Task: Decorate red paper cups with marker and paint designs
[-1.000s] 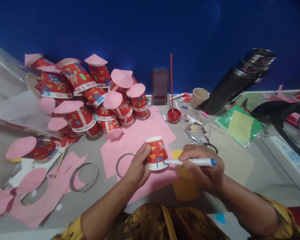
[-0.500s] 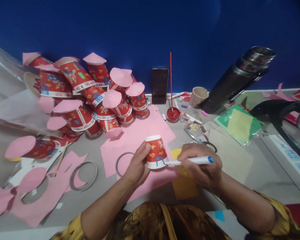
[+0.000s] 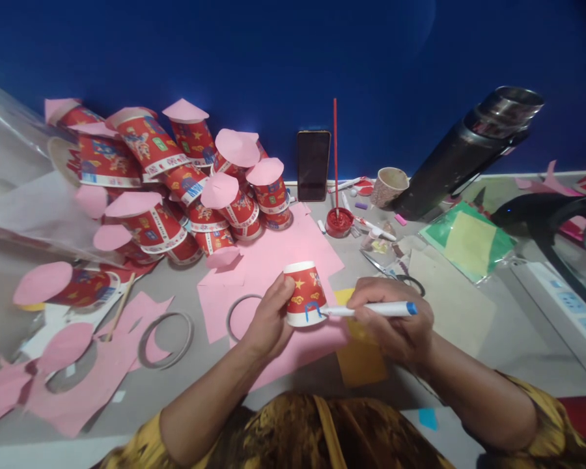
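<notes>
In my left hand (image 3: 269, 317) is a red paper cup (image 3: 305, 292) with a white rim at top and bottom, gold figures and a blue arch-shaped line near its lower edge. My right hand (image 3: 394, 317) grips a white marker (image 3: 381, 309) with a blue end; its tip meets or nearly meets the cup's lower right side. Pink paper sheets (image 3: 293, 254) lie beneath the cup, and a yellow sheet (image 3: 360, 361) lies below my right hand.
Decorated cups with pink cone tops (image 3: 151, 225) are piled at the back left. A phone (image 3: 313, 166) leans on the blue wall, near a red paint pot (image 3: 338, 222). Scissors (image 3: 411, 283), a black flask (image 3: 449, 166) and a power strip (image 3: 561, 312) are to the right.
The view has shifted slightly. The marker tip stays by the lower right of the cup, with both hands in nearly the same pose.
</notes>
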Tool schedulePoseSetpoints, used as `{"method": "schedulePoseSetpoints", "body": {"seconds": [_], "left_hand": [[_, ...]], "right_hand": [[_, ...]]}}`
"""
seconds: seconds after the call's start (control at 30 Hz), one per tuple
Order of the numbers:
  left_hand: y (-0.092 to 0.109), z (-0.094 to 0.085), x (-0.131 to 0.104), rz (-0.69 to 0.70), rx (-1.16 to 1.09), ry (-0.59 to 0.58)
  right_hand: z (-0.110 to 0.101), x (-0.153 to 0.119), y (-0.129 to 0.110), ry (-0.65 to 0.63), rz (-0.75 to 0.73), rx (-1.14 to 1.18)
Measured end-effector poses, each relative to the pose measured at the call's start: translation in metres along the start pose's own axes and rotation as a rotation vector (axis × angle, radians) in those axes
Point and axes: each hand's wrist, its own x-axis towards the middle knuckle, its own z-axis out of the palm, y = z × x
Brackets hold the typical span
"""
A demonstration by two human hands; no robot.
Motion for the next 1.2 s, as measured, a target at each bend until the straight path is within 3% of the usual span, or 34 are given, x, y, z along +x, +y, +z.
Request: {"method": "schedulePoseSetpoints", "body": {"seconds": [0.53,0.87,1.2], "left_hand": [[0.0019,0.0012,-0.0005,-0.001,0.035,0.004],[0.0007,0.0047,-0.0017,0.037,0.049,-0.021],[0.0011,0.0048,-0.0018,0.057,0.078,-0.019]], "right_hand": [[-0.002,0.0,-0.0021,-0.025,0.027,0.039],[0.0042,0.0001,-0.0024,-0.081,-0.063,0.045],[0.0029,0.0029,-0.0056,-0.123,-0.003,0.066]]}}
